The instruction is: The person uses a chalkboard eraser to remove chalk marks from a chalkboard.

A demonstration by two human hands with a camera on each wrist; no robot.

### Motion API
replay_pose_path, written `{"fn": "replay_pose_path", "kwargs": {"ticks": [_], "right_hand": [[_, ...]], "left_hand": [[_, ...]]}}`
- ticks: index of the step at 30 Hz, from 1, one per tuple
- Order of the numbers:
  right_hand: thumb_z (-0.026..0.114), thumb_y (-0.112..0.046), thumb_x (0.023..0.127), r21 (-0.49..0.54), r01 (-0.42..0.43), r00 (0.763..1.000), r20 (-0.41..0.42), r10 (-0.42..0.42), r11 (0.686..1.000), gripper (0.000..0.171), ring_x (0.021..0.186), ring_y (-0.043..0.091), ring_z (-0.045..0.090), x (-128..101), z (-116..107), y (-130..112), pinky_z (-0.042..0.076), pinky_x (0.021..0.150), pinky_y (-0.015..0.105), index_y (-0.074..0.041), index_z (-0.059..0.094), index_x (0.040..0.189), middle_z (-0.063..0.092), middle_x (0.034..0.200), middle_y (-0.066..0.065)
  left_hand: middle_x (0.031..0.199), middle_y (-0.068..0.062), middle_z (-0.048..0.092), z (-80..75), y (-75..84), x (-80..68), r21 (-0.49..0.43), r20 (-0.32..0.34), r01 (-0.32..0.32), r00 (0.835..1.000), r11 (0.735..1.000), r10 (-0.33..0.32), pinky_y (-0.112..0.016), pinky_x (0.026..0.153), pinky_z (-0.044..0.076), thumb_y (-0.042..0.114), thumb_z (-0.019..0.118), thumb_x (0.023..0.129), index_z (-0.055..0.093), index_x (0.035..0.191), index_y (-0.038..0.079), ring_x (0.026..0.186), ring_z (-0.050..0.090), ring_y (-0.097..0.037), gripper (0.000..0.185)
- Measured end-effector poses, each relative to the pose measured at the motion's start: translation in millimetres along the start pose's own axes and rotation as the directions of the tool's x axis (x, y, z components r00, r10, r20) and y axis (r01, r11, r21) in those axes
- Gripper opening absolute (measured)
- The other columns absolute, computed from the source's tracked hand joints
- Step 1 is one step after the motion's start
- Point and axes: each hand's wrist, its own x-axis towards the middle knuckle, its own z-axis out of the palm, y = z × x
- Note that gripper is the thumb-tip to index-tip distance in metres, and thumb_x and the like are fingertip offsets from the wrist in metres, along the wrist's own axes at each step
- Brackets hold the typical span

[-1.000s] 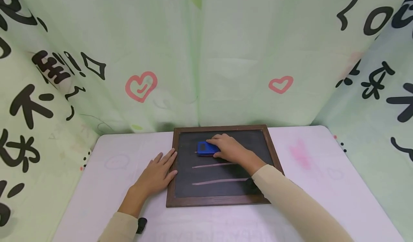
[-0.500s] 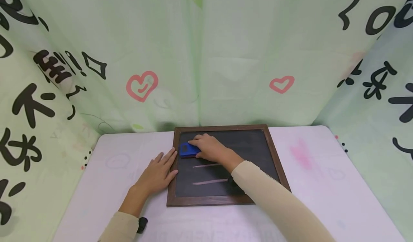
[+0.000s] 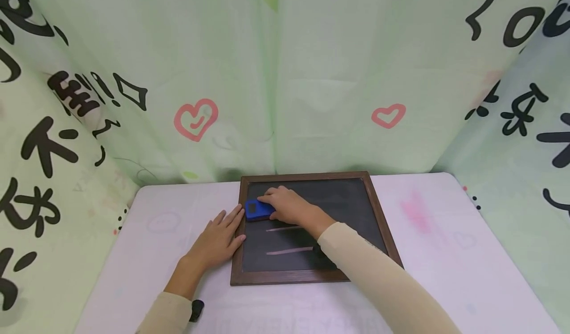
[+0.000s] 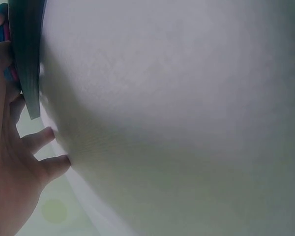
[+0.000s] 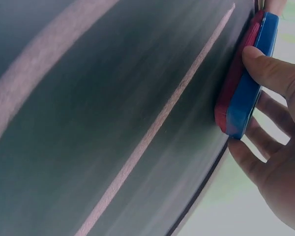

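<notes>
My right hand [image 3: 289, 206] curled round blue eraser [image 3: 257, 209], thumb on top, fingers along far side; red felt face [image 5: 234, 83] pressed flat to slate so it bites chalk. Eraser sits at upper-left of chalkboard [image 3: 347, 200], just beside wooden frame [image 3: 237, 245]. Two pink chalk lines [image 3: 285, 228] below it, unwiped. My left hand [image 3: 218, 237] flat on white table [image 3: 147, 255], fingers straight, tips against frame's left edge — bracing board against sliding. Holds nothing. Green printed curtain [image 3: 311, 76] behind.
</notes>
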Motion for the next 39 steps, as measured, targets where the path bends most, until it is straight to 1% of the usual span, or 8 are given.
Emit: {"fn": "replay_pose_path", "kwargs": {"ticks": [4,13,20,24,30,33,39], "right_hand": [[0.076,-0.024,0.095,0.005,0.02,1.0,0.009,-0.02,1.0,0.061,0.135,0.031,0.055,-3.5,1.3,5.2,0.047,0.113,0.044,-0.017,0.055,0.152,0.058,0.149,0.008],[0.075,-0.024,0.096,0.029,0.035,0.999,0.029,-0.036,0.999,0.061,0.136,0.031,0.054,-18.6,1.4,19.6,0.047,0.113,0.045,-0.018,0.053,0.153,0.056,0.15,0.008],[0.075,-0.023,0.096,0.059,0.024,0.999,0.026,-0.025,0.998,0.061,0.137,0.034,0.053,-34.9,-1.8,39.2,0.047,0.111,0.049,-0.017,0.054,0.152,0.055,0.15,0.011],[0.076,-0.022,0.095,0.071,-0.001,1.0,0.013,0.0,0.997,0.061,0.137,0.035,0.052,-45.1,-0.3,53.7,0.047,0.112,0.05,-0.016,0.054,0.152,0.056,0.149,0.011],[0.076,-0.02,0.095,0.062,-0.026,0.999,-0.021,0.028,0.998,0.06,0.134,0.038,0.054,-67.3,-2.5,71.2,0.048,0.11,0.052,-0.013,0.055,0.151,0.057,0.147,0.014],[0.077,-0.019,0.095,0.075,-0.044,0.998,-0.04,0.047,0.996,0.06,0.133,0.039,0.055,-80.9,-4.1,81.2,0.048,0.11,0.053,-0.012,0.056,0.15,0.058,0.146,0.016],[0.078,-0.017,0.093,0.09,-0.071,0.992,-0.099,0.08,0.993,0.059,0.129,0.043,0.057,-110.4,-2.5,110.2,0.05,0.107,0.056,-0.007,0.057,0.148,0.06,0.141,0.02]], "left_hand": [[0.171,-0.005,0.027,-0.6,1.9,-0.2,-0.003,0.002,-0.004,1.0,1.0,0.004,-0.072,0.11,0.04,0.044,0.05,0.107,0.029,0.164,0.012,0.148,0.037,-0.049,0.069],[0.171,-0.006,0.027,-1.7,3.6,-1.8,-0.008,0.009,0.0,1.0,1.0,0.0,-0.072,0.11,0.04,0.043,0.051,0.107,0.031,0.163,0.01,0.148,0.037,-0.049,0.068],[0.171,-0.006,0.027,-2.4,0.9,-2.9,-0.014,0.008,0.003,1.0,1.0,-0.003,-0.072,0.111,0.038,0.042,0.051,0.107,0.03,0.164,0.011,0.149,0.036,-0.048,0.068],[0.171,-0.006,0.027,-2.6,0.5,-2.7,-0.023,0.008,0.002,1.0,1.0,-0.002,-0.072,0.112,0.037,0.042,0.051,0.107,0.03,0.164,0.011,0.15,0.036,-0.048,0.068],[0.171,-0.006,0.027,-1.9,0.3,-1.7,-0.012,0.003,-0.003,1.0,1.0,0.003,-0.072,0.111,0.038,0.042,0.051,0.107,0.03,0.164,0.01,0.149,0.036,-0.048,0.068],[0.171,-0.007,0.027,-2.1,1.2,-1.3,-0.014,0.002,-0.009,1.0,1.0,0.009,-0.072,0.11,0.038,0.042,0.051,0.107,0.03,0.164,0.01,0.149,0.036,-0.05,0.069],[0.171,-0.007,0.028,-3.4,2.8,-0.5,-0.017,0.001,-0.01,1.0,1.0,0.01,-0.073,0.11,0.038,0.041,0.052,0.107,0.03,0.164,0.009,0.148,0.037,-0.05,0.069]]}}
